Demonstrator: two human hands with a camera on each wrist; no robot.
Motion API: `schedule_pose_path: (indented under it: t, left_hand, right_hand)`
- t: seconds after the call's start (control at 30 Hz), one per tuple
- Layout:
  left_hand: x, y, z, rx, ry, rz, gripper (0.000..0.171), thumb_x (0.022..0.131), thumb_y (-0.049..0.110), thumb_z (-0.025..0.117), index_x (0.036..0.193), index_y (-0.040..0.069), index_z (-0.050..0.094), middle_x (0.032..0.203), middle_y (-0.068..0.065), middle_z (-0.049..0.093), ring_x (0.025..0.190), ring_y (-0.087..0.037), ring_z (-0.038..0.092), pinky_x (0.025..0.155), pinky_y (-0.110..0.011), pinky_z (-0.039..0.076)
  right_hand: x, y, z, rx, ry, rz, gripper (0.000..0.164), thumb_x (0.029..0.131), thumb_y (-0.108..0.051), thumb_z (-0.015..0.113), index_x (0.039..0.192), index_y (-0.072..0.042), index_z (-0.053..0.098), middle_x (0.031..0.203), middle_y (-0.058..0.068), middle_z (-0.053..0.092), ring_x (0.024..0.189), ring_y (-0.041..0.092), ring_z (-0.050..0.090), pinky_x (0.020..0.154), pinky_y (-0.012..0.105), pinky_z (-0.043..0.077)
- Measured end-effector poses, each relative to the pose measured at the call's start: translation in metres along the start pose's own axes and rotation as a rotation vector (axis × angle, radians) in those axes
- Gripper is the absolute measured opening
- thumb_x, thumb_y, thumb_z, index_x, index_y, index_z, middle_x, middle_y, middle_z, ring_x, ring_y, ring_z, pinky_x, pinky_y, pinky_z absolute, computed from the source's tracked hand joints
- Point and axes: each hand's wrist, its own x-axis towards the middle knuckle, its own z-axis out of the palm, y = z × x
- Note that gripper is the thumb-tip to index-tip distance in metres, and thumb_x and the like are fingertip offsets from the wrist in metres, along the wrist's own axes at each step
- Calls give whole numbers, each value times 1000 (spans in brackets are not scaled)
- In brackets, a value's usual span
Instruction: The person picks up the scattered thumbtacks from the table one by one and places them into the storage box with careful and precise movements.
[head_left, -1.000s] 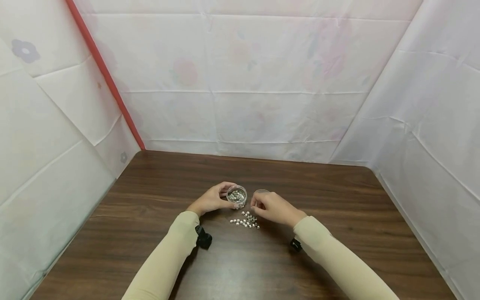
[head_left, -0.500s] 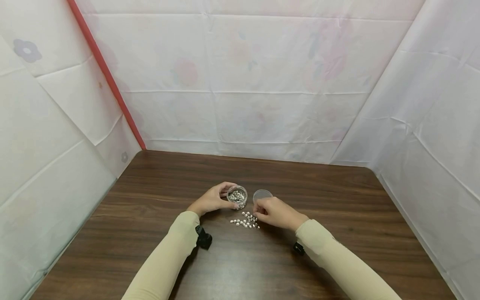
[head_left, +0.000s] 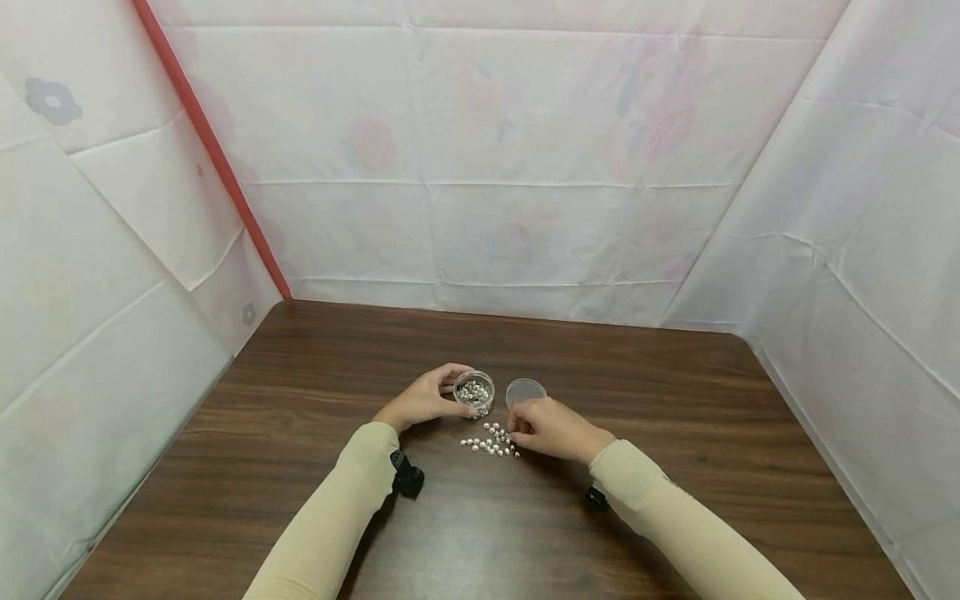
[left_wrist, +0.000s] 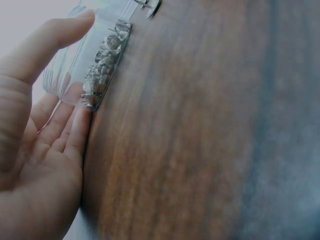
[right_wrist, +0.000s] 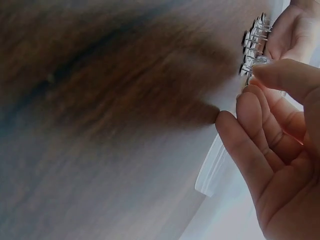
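My left hand (head_left: 427, 398) holds a round clear plastic jar (head_left: 486, 380), thumb on the near side and fingers round the far side. Silver thumbtacks (left_wrist: 102, 70) lie along the jar's bottom in the left wrist view. Just right of the jar, my right hand (head_left: 553, 427) is at the edge of a loose group of thumbtacks (head_left: 489, 446) on the table. In the right wrist view, thumb and forefinger meet at a thumbtack (right_wrist: 249, 79), mostly hidden by the fingertips. Several other tacks there stand points up.
A clear round lid (head_left: 525, 387) lies on the brown wooden table (head_left: 360, 350) behind my right hand, partly covered by it. White patterned cloth (head_left: 480, 167) hangs at the back and both sides.
My right hand has drawn back from beside the jar, slightly right and nearer, down to the loose thumbtacks, uncovering more of the lid. The left hand and jar stay put.
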Motion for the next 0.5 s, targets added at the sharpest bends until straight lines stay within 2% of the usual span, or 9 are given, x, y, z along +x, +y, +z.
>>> schedule_pose_path:
  t: [0.3,0.5]
  left_hand:
    - [0,-1,1,-4,-1,10,70,67,25,85,128,23,51,124,-3,55,115,-18,49,99,-48,42]
    - [0,0,1,8,6,3,70,67,27,85,128,25,51,125,-3,55,116,-18,48,100,-47,41]
  right_hand:
    - [0,0,1,-27,5,-15,8,84,-13,65,80,-17,61,72,-10,56,63,0,50,56,22,49]
    - [0,0,1,-44,8,-13,9,84,-15,66,79,-19,61,71,-11,55,63,1,50,56,21,48]
